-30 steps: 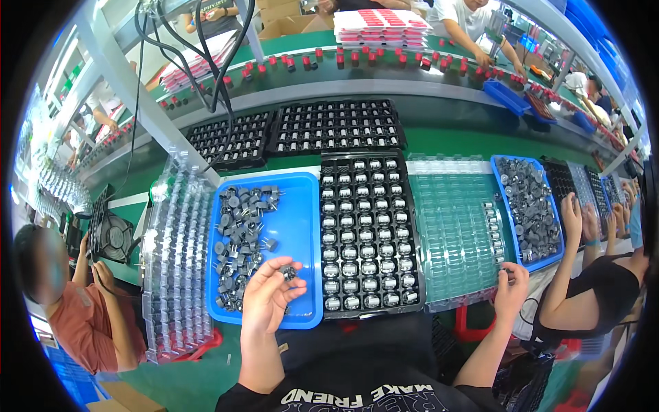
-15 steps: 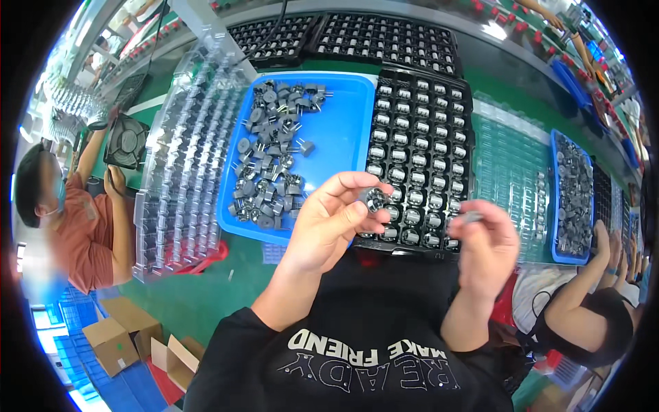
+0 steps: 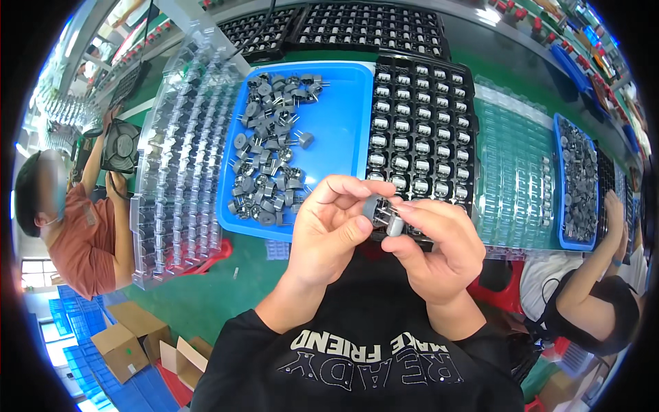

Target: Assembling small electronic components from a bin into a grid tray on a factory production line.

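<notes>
Above my lap, in front of the trays, both my hands meet. My left hand (image 3: 321, 233) pinches a dark grey round plug-like part (image 3: 371, 207) with metal pins, its pins turned to the right. My right hand (image 3: 443, 247) grips a small silver-grey part (image 3: 395, 226) between thumb and fingers, right at the pins. Whether the two parts touch or are joined, I cannot tell. Behind my hands lies a black tray (image 3: 469, 86) with rows of silver parts in its pockets. Left of it a blue tray (image 3: 336, 130) holds a heap of loose grey pinned parts.
Transparent moulded trays (image 3: 182, 165) are stacked at the left, with another transparent tray (image 3: 515, 178) at the right. More filled black trays (image 3: 371, 31) lie at the back. A second blue tray (image 3: 559, 185) stands far right. People work at the left (image 3: 89, 237) and right (image 3: 594, 305).
My right hand has come left and inward, bringing the silver-grey part up to the part in my left hand. My left hand has barely shifted.
</notes>
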Motion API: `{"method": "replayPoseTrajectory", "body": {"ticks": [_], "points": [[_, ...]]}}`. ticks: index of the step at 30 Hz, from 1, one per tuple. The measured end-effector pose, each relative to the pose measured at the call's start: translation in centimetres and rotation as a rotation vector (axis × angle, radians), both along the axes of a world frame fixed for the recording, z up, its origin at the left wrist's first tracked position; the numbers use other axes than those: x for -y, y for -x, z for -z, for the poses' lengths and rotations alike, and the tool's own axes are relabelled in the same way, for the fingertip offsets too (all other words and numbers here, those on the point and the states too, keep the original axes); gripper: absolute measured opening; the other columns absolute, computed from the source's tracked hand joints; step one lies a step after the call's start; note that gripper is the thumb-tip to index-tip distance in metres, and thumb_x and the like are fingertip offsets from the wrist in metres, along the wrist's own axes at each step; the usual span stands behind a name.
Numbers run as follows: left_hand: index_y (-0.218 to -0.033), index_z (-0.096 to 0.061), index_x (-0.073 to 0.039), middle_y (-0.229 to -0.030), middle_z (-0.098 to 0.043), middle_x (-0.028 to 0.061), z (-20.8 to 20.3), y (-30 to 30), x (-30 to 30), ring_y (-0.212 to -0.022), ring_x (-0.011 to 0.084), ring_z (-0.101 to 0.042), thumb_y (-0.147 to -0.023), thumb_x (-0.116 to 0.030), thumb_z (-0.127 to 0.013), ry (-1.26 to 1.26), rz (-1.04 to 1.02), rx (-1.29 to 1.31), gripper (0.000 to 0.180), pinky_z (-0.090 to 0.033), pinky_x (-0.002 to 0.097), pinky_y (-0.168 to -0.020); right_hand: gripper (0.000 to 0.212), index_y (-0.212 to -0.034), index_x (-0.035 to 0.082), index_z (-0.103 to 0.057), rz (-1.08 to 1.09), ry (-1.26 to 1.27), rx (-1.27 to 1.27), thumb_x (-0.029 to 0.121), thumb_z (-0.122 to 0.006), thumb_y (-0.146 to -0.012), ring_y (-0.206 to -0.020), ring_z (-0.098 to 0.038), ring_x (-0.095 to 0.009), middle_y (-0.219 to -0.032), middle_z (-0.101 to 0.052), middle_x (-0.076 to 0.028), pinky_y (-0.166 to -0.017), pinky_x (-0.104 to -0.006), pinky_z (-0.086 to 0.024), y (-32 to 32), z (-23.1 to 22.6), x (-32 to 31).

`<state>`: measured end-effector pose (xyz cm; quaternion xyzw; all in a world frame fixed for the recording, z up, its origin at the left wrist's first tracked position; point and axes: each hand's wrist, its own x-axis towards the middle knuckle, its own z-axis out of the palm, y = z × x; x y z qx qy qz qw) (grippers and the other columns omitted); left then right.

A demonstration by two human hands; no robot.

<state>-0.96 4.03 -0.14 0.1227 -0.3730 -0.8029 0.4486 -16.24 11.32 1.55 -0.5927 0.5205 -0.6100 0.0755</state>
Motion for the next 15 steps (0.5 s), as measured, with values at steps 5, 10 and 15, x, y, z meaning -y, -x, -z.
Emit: {"method": "replayPoseTrajectory", "body": {"ticks": [5, 10, 15], "points": [[-0.121, -0.053, 0.000, -0.129, -0.062, 0.0243, 0.11, -0.21, -0.28, -0.120, 0.0287, -0.063, -0.091, -0.003, -0.074, 0.045, 0.000, 0.079, 0.037, -0.052, 0.0406, -0.104, 0.040, -0.103, 0.000, -0.074, 0.059, 0.027, -0.085, 0.026, -0.089, -0.077, -0.087, -0.069, -0.022, -0.097, -0.068, -0.012, -0.074, -0.0301, -0.057, -0.31, 0.43, -0.11], [-0.121, -0.054, 0.000, -0.127, -0.063, 0.0241, 0.41, -0.10, -0.50, -0.121, 0.0297, -0.062, -0.091, -0.001, -0.073, 0.043, -0.018, 0.094, 0.036, -0.050, 0.0420, -0.105, 0.040, -0.103, 0.000, -0.075, 0.055, 0.025, -0.075, 0.027, -0.088, -0.078, -0.088, -0.068, -0.022, -0.097, -0.067, -0.011, -0.074, -0.0300, -0.057, -0.37, 0.73, -0.13], [-0.120, -0.054, 0.000, -0.127, -0.064, 0.0241, 0.30, -0.24, -0.72, -0.122, 0.0303, -0.062, -0.090, 0.000, -0.073, 0.095, -0.039, 0.117, 0.034, -0.049, 0.0434, -0.107, 0.039, -0.102, 0.000, -0.075, 0.081, 0.017, -0.102, 0.028, -0.087, -0.079, -0.088, -0.068, -0.022, -0.097, -0.068, -0.012, -0.075, -0.0301, -0.057, -0.56, 0.50, -0.20]]}}
